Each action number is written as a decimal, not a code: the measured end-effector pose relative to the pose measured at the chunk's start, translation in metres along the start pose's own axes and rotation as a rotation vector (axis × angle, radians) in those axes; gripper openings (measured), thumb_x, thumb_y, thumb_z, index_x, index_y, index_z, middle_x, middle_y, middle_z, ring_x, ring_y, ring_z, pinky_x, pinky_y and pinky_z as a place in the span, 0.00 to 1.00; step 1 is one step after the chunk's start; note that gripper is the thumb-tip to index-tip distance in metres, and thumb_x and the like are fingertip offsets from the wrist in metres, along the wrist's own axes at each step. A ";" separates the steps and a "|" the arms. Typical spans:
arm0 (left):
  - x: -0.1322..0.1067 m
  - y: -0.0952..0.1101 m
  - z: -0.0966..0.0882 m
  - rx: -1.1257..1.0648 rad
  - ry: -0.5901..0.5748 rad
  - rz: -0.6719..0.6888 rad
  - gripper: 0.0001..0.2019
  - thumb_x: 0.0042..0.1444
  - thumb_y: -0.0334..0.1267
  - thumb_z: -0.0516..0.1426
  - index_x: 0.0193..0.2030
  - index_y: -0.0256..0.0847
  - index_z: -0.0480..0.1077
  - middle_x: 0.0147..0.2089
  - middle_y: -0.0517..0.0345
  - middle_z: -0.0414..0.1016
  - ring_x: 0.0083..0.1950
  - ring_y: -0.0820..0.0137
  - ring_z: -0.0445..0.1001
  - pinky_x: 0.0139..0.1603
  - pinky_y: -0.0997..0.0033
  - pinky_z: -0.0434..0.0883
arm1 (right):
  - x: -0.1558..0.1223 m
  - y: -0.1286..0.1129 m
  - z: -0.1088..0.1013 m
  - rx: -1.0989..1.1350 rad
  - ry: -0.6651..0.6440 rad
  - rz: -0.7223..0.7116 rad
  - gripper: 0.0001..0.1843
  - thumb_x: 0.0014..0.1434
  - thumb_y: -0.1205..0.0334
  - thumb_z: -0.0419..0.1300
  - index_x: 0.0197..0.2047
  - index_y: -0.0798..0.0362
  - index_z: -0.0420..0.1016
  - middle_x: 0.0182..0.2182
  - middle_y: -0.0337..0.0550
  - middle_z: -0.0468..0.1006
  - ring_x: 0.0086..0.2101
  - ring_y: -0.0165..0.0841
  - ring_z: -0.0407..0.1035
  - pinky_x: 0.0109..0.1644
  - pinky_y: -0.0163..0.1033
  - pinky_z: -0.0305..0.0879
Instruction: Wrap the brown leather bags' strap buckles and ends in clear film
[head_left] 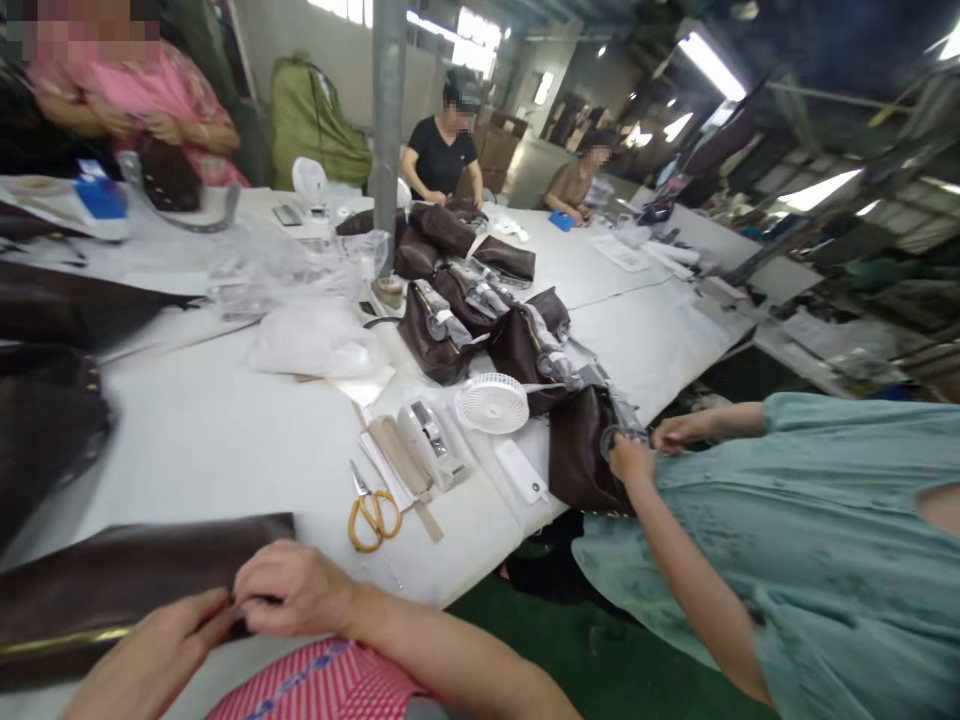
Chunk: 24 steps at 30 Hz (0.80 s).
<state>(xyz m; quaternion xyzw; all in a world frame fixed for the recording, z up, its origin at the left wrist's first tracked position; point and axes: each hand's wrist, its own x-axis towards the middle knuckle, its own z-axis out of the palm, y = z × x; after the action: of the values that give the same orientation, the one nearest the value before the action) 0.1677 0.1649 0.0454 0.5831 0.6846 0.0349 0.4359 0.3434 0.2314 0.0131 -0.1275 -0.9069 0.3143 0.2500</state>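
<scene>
In front of me a dark brown leather bag [172,550] lies flat on the table, with a gold zipper [64,643] along its near side. My right hand [292,590] has curled fingers pinching the bag's right end. Against it, my left hand [161,645] presses thumb and fingers together on the same end of the bag. The fingertips meet there, and whatever small part lies between them is hidden. Beyond my right hand lie scissors with orange handles [373,518], apart from both hands.
A tape dispenser [433,445], a white fan [491,403] and a white power bank [521,470] lie ahead. Several brown bags [517,350] fill the table's middle. At right a co-worker in green [810,530] handles another bag. More people work across the white table [225,440].
</scene>
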 end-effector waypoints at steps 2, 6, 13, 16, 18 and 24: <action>-0.017 0.032 -0.010 -0.093 -0.017 -0.078 0.16 0.48 0.50 0.49 0.25 0.43 0.70 0.30 0.58 0.77 0.36 0.61 0.73 0.39 0.66 0.67 | -0.006 -0.009 -0.004 0.002 0.001 -0.095 0.05 0.60 0.68 0.54 0.33 0.55 0.69 0.37 0.46 0.77 0.41 0.30 0.69 0.53 0.35 0.64; -0.027 0.059 -0.022 -0.409 -0.215 -0.215 0.10 0.37 0.44 0.54 0.17 0.41 0.61 0.15 0.66 0.54 0.20 0.75 0.52 0.21 0.72 0.49 | -0.018 -0.013 0.000 0.073 0.098 -0.166 0.09 0.62 0.72 0.49 0.36 0.54 0.70 0.36 0.48 0.75 0.40 0.34 0.66 0.46 0.40 0.66; -0.029 0.040 -0.014 -0.611 -0.245 -0.397 0.06 0.36 0.38 0.56 0.19 0.37 0.69 0.15 0.65 0.57 0.18 0.77 0.50 0.18 0.73 0.44 | -0.028 -0.014 0.007 0.079 0.153 -0.288 0.11 0.61 0.74 0.51 0.38 0.53 0.72 0.35 0.48 0.74 0.37 0.35 0.65 0.40 0.41 0.68; -0.029 0.042 -0.009 -0.620 -0.213 -0.383 0.04 0.36 0.36 0.56 0.19 0.37 0.68 0.14 0.65 0.57 0.17 0.78 0.49 0.18 0.73 0.44 | -0.031 -0.016 0.004 0.048 0.130 -0.293 0.12 0.62 0.74 0.51 0.40 0.53 0.74 0.35 0.48 0.74 0.37 0.35 0.66 0.39 0.41 0.68; -0.028 0.044 -0.008 -0.612 -0.175 -0.381 0.03 0.37 0.35 0.55 0.18 0.38 0.67 0.14 0.66 0.56 0.17 0.78 0.49 0.18 0.73 0.44 | -0.033 -0.013 0.002 0.060 0.106 -0.284 0.14 0.62 0.74 0.50 0.43 0.53 0.74 0.37 0.49 0.74 0.38 0.35 0.67 0.40 0.41 0.69; -0.029 0.049 -0.012 -0.553 -0.073 -0.326 0.04 0.37 0.36 0.54 0.18 0.39 0.64 0.14 0.67 0.54 0.18 0.77 0.49 0.18 0.73 0.45 | -0.036 -0.012 0.008 -0.058 0.120 -0.212 0.11 0.61 0.68 0.55 0.46 0.55 0.73 0.43 0.54 0.73 0.44 0.38 0.67 0.46 0.44 0.70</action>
<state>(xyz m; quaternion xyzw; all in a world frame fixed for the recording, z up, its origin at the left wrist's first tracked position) 0.1962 0.1614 0.0961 0.3263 0.7174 0.1282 0.6020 0.3685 0.2047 0.0020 -0.0567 -0.9074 0.2513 0.3321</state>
